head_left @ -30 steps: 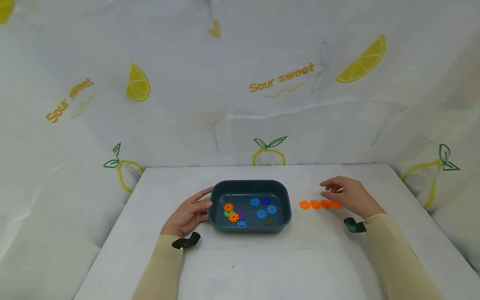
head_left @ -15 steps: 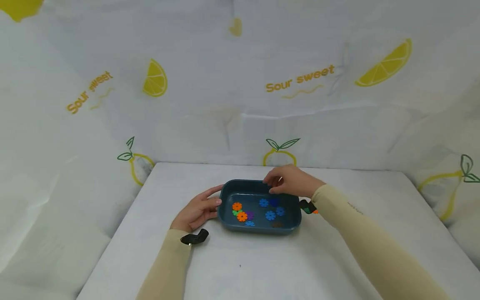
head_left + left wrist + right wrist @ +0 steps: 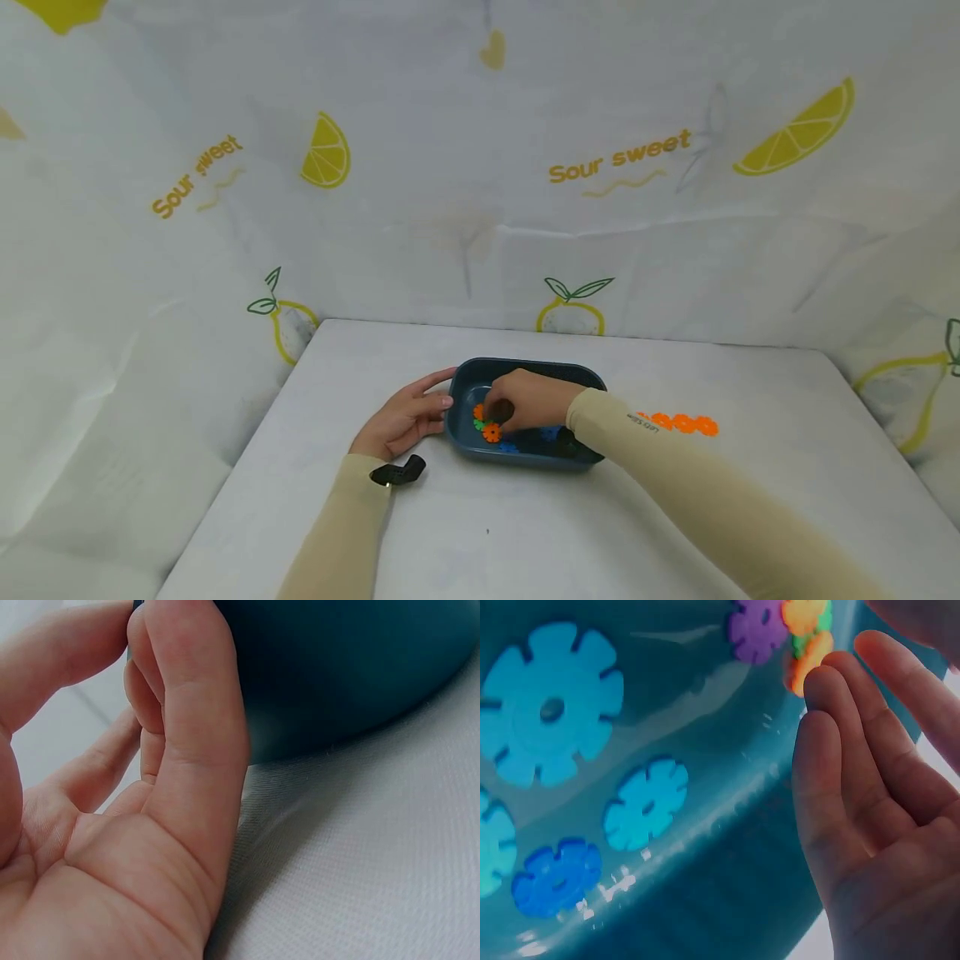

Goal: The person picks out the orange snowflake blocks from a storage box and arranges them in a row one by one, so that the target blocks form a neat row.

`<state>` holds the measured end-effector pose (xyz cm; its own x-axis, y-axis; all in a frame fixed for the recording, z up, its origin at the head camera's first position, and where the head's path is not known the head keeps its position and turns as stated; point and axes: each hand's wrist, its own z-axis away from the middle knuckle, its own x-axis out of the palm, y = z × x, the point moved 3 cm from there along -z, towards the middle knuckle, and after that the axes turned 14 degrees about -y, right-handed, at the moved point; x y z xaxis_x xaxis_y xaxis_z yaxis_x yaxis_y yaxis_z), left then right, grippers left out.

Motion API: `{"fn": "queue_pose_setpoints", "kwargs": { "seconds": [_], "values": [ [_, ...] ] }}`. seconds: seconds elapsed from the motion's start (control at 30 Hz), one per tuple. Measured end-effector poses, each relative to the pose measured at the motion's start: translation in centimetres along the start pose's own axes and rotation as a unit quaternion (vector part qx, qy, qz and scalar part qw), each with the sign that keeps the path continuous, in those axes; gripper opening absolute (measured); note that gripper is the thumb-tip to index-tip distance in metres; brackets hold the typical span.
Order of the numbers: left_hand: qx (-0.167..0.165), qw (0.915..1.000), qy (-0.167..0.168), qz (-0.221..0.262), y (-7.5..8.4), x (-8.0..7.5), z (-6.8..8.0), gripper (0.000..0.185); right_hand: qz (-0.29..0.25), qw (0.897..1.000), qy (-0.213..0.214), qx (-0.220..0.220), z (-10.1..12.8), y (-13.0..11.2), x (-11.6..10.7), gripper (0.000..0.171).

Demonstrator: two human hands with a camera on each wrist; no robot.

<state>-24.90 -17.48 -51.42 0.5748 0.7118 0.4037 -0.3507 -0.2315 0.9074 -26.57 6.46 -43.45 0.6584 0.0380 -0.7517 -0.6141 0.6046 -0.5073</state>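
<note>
A dark teal plastic bin (image 3: 480, 454) stands on the table with notched, flower-shaped plastic discs inside. My left hand (image 3: 405, 421) touches the bin's left wall, its fingers lightly bent; the left wrist view shows the fingers (image 3: 199, 697) against the teal side. Over the bin's left half is my right hand (image 3: 536, 398), its fingers pointing down beside an orange disc (image 3: 491, 432) and a green disc (image 3: 478, 425). In the right wrist view its fingers are mostly straight, nothing seen held, near a purple disc (image 3: 754, 634). Blue discs (image 3: 592, 682) lie on the bin floor.
To the right of the bin, a row of orange discs (image 3: 683, 423) lies on the white table (image 3: 480, 550), partly hidden by my right sleeve (image 3: 675, 467). A white printed cloth backdrop (image 3: 420, 167) rises behind the table.
My right hand has moved left from above the orange row, over the bin's rim and down into the bin. My left hand stays at the bin's side. The head view has shifted slightly.
</note>
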Motion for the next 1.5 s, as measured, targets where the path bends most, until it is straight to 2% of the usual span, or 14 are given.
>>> {"fn": "queue_pose_setpoints", "kwargs": {
  "seconds": [0.47, 0.73, 1.0, 1.13, 1.3, 1.5],
  "values": [
    [0.006, 0.9998, -0.007, 0.016, 0.1, 0.1, 0.0, 0.059, 0.025, 0.999, 0.020, -0.011, -1.5, -0.3, 1.1, 0.025],
    [0.005, 0.9999, -0.007, 0.013, 0.4, 0.4, 0.0, 0.058, 0.053, 0.998, 0.027, 0.017, -1.9, -0.6, 1.3, 0.026],
    [0.006, 0.9998, -0.008, 0.018, 0.4, 0.4, 0.2, 0.059, 0.070, 0.997, 0.026, 0.027, -1.9, -1.0, 1.3, 0.026],
    [0.003, 0.9998, -0.007, 0.017, 0.3, 0.4, -0.1, 0.059, 0.053, 0.998, 0.027, 0.033, -1.2, -1.0, 0.9, 0.026],
    [-0.004, 1.0000, 0.000, 0.008, 0.3, 0.4, -0.2, 0.059, 0.006, 0.998, 0.040, 0.046, 0.1, -0.3, 0.0, 0.030],
    [-0.006, 0.9998, 0.016, 0.005, 0.1, 0.2, 0.0, 0.059, -0.025, 0.996, 0.065, 0.050, 2.7, 0.4, -1.4, 0.030]
  ]
}}
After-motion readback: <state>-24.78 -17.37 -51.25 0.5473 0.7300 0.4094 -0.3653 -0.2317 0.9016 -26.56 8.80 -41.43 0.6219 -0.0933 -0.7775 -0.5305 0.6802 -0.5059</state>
